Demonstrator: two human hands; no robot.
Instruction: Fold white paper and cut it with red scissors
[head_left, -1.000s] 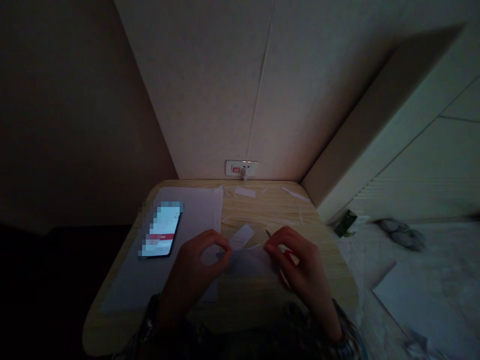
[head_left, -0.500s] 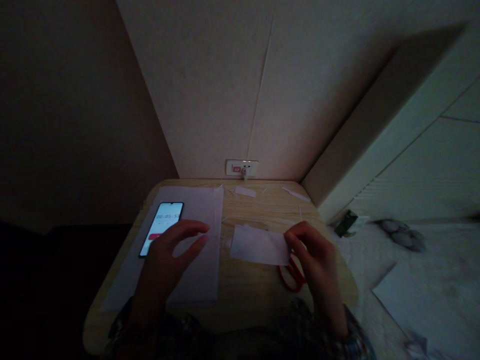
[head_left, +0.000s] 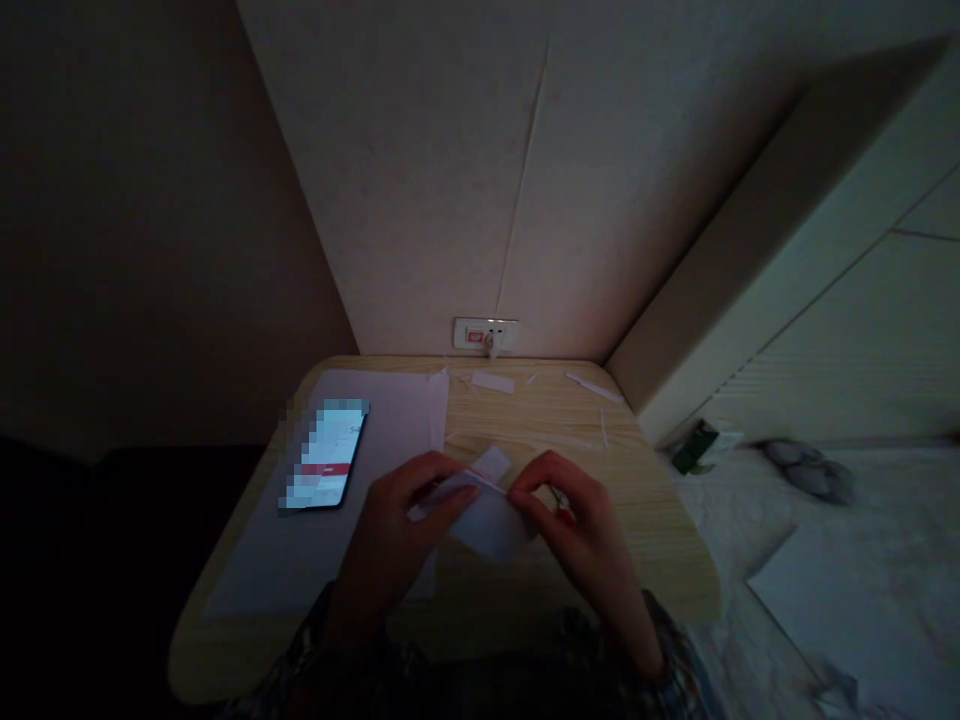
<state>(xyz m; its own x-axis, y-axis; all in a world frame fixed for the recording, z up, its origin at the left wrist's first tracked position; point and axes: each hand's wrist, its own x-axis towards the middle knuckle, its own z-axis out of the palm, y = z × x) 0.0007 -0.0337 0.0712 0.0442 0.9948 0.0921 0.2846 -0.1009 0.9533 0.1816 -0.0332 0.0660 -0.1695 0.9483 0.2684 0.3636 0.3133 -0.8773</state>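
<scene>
A piece of white paper [head_left: 491, 525] is held between my two hands above the wooden table [head_left: 525, 610]. My left hand [head_left: 409, 505] pinches its left part between thumb and fingers. At the upper right edge, my right hand [head_left: 566, 505] grips it with thumb and forefinger. The paper looks bent or folded along the top. Behind it a small paper piece [head_left: 495, 462] shows. Red-handled scissors [head_left: 564, 514] lie mostly hidden behind my right hand.
On the left, a lit phone [head_left: 326, 460] rests on large white sheets [head_left: 262, 570]. Paper scraps [head_left: 493, 381] and thin strips [head_left: 592, 386] lie toward the back. A wall socket [head_left: 486, 334] with a plug is behind the table. At right are a green box [head_left: 696, 446] and a sheet [head_left: 847, 600].
My left hand has moved right and taken hold of the paper. My right hand has shifted left with it. The paper, flat before, is now bent, and the scissors are more covered.
</scene>
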